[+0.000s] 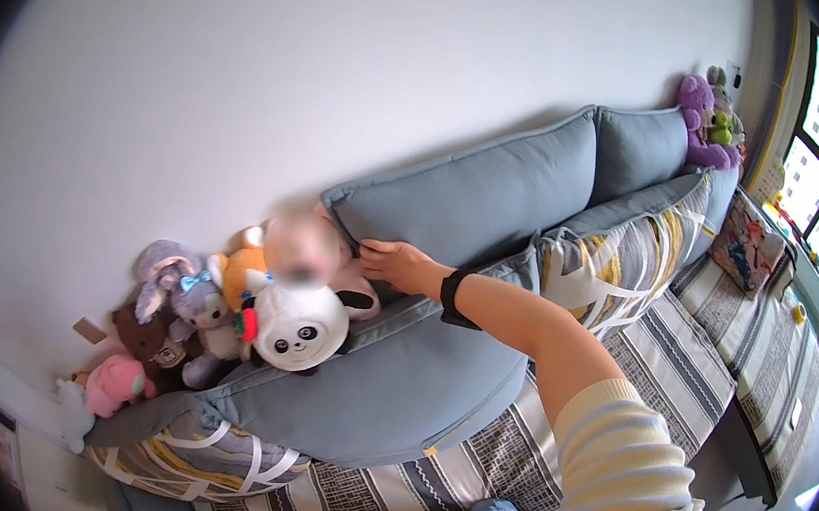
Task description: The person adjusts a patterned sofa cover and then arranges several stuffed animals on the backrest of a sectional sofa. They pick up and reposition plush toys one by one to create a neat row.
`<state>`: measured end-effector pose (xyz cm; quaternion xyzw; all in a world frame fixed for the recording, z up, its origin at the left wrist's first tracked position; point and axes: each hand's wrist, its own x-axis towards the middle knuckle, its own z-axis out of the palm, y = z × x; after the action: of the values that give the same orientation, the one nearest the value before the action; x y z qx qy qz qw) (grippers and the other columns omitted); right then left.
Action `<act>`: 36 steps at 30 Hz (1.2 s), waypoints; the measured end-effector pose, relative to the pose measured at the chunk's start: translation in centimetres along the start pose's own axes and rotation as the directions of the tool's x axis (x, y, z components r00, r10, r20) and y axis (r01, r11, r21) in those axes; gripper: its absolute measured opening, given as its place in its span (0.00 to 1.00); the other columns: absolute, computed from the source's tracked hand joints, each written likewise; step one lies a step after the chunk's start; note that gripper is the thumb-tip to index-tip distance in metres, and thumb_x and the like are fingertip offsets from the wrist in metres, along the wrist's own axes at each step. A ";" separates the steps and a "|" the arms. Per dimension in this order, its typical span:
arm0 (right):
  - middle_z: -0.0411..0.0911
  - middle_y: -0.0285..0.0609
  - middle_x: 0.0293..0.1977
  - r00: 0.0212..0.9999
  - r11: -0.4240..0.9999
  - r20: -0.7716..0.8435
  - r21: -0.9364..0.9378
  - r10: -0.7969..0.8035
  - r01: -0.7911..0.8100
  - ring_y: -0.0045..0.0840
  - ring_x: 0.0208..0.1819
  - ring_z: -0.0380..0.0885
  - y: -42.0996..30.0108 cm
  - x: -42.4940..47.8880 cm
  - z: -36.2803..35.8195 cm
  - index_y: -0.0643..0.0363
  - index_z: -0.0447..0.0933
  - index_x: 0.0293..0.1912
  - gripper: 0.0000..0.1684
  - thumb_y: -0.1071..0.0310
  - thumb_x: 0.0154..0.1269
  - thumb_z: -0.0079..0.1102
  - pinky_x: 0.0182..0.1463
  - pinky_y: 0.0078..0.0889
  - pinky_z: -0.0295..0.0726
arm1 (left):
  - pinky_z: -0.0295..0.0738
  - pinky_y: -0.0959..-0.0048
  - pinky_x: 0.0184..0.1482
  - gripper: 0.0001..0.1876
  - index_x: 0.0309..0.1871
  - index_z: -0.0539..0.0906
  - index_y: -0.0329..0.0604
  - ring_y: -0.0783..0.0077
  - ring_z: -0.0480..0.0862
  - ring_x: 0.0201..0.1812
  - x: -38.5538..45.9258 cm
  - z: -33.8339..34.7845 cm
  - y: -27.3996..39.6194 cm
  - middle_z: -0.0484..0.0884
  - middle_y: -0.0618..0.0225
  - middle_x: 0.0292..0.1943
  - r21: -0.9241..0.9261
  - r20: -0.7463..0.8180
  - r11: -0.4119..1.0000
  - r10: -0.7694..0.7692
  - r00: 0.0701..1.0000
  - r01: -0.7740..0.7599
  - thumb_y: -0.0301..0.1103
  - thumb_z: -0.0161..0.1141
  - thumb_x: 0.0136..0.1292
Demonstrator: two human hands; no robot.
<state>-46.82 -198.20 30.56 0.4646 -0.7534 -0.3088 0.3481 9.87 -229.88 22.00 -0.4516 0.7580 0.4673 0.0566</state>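
Note:
My right hand, with a dark band on its wrist, has its fingers on the lower left edge of a long grey-blue back cushion. Its thumb is hidden. Just left of it sits a pink plush toy, its upper part blurred. In front of that toy, a white panda plush rests on the top of a grey-blue seat-back cushion. An orange-and-white plush and a grey-purple plush with a blue bow lean farther left. My left hand is out of view.
Brown and pink plush toys stand at the left end. Patterned throw pillows lean on the sofa, above a striped seat cover. A purple teddy bear sits at the far right, near the window.

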 end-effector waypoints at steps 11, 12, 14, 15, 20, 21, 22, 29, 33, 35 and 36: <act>0.68 0.39 0.56 0.977 0.880 0.108 0.426 0.182 -0.211 0.27 0.63 0.58 3.0 -3.4 -1.3 0.55 0.72 0.49 0.30 0.58 0.44 0.61 0.70 0.31 0.48 | 0.66 0.74 0.34 0.16 0.49 0.75 0.35 0.73 0.71 0.32 3.6 1.6 -2.1 0.75 0.67 0.32 -0.279 0.011 0.960 -0.014 1.000 0.017 0.36 0.46 0.66; 0.68 0.40 0.55 0.977 0.857 0.124 0.469 0.176 -0.213 0.28 0.62 0.60 2.8 -2.0 -1.8 0.55 0.72 0.49 0.29 0.58 0.44 0.62 0.69 0.32 0.50 | 0.61 0.79 0.25 0.13 0.45 0.77 0.37 0.79 0.67 0.23 3.9 1.8 -2.7 0.72 0.71 0.24 -0.279 -0.034 0.960 -0.016 0.999 0.005 0.34 0.46 0.65; 0.70 0.41 0.53 0.971 0.809 0.172 0.540 0.166 -0.234 0.31 0.59 0.63 2.3 0.0 -2.8 0.55 0.72 0.49 0.28 0.60 0.45 0.62 0.67 0.35 0.54 | 0.55 0.83 0.14 0.11 0.42 0.79 0.37 0.86 0.61 0.12 3.1 2.0 -4.2 0.70 0.76 0.16 -0.285 -0.091 0.958 -0.006 0.996 -0.020 0.31 0.47 0.65; 0.71 0.43 0.52 0.941 0.647 0.237 0.683 0.242 -0.339 0.32 0.58 0.66 2.0 0.6 -3.5 0.57 0.71 0.49 0.27 0.62 0.46 0.63 0.65 0.35 0.57 | 0.59 0.83 0.18 0.11 0.43 0.79 0.37 0.85 0.65 0.16 3.0 1.5 -3.6 0.72 0.74 0.18 -0.260 -0.098 0.965 0.017 0.995 -0.042 0.30 0.48 0.64; 0.70 0.53 0.51 0.919 0.011 0.117 0.991 0.376 -0.131 0.39 0.54 0.69 -0.8 6.1 -11.6 0.60 0.55 0.61 0.45 0.57 0.49 0.68 0.57 0.39 0.66 | 0.69 0.81 0.34 0.13 0.49 0.77 0.36 0.80 0.74 0.34 3.5 -1.2 -1.2 0.77 0.68 0.30 -0.240 -0.185 0.923 0.261 0.948 -0.301 0.27 0.51 0.62; 0.69 0.54 0.51 0.903 0.171 -0.036 0.984 0.428 -0.042 0.43 0.54 0.68 -2.2 7.0 -11.6 0.59 0.53 0.62 0.49 0.55 0.47 0.69 0.58 0.41 0.65 | 0.70 0.81 0.35 0.13 0.49 0.76 0.35 0.79 0.75 0.36 3.8 -1.7 -0.2 0.77 0.67 0.32 -0.243 -0.198 0.901 0.316 0.928 -0.359 0.27 0.51 0.62; 0.68 0.55 0.51 0.898 0.268 0.065 0.943 0.435 -0.198 0.45 0.54 0.67 -4.0 8.1 -11.4 0.59 0.53 0.62 0.51 0.53 0.44 0.70 0.57 0.43 0.65 | 0.70 0.82 0.37 0.15 0.52 0.75 0.35 0.79 0.74 0.39 3.7 -2.4 1.5 0.76 0.66 0.37 -0.176 -0.193 0.891 0.386 0.902 -0.419 0.26 0.52 0.61; 0.68 0.55 0.45 0.832 0.167 0.002 0.979 0.555 -0.114 0.46 0.47 0.69 -5.9 7.0 -20.0 0.66 0.60 0.53 0.50 0.59 0.30 0.75 0.52 0.41 0.69 | 0.72 0.80 0.40 0.35 0.62 0.63 0.39 0.75 0.74 0.46 0.1 -2.2 16.7 0.71 0.61 0.53 -0.218 -0.202 0.757 0.583 0.787 -0.616 0.30 0.66 0.50; 0.67 0.53 0.47 0.965 -0.081 -0.195 0.974 0.178 0.212 0.44 0.51 0.66 -10.6 4.9 -27.9 0.61 0.60 0.54 0.49 0.59 0.32 0.75 0.52 0.41 0.65 | 0.71 0.70 0.51 0.44 0.61 0.63 0.38 0.68 0.75 0.50 1.0 -0.7 17.5 0.72 0.60 0.54 -0.067 -0.131 0.544 0.826 0.548 -0.836 0.31 0.74 0.38; 0.67 0.51 0.47 0.927 -0.098 -0.293 0.941 0.235 0.323 0.44 0.53 0.65 -10.3 5.0 -27.9 0.60 0.60 0.55 0.47 0.56 0.36 0.74 0.52 0.41 0.65 | 0.70 0.66 0.56 0.46 0.61 0.62 0.37 0.66 0.75 0.53 0.9 0.0 17.0 0.72 0.59 0.55 -0.304 -0.156 0.538 0.786 0.598 -0.786 0.30 0.76 0.34; 0.66 0.51 0.49 0.953 -0.245 -0.264 0.924 0.146 0.293 0.44 0.52 0.65 -9.5 5.2 -27.5 0.60 0.59 0.56 0.47 0.57 0.38 0.73 0.54 0.40 0.64 | 0.69 0.67 0.56 0.47 0.61 0.62 0.37 0.66 0.74 0.53 0.5 0.3 16.3 0.72 0.60 0.55 -0.488 -0.181 0.530 0.716 0.674 -0.694 0.30 0.76 0.34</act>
<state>-21.59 -210.48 39.97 0.6412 -0.6164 0.4516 -0.0710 -2.55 -227.47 32.25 -0.0949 0.7177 0.6448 -0.2451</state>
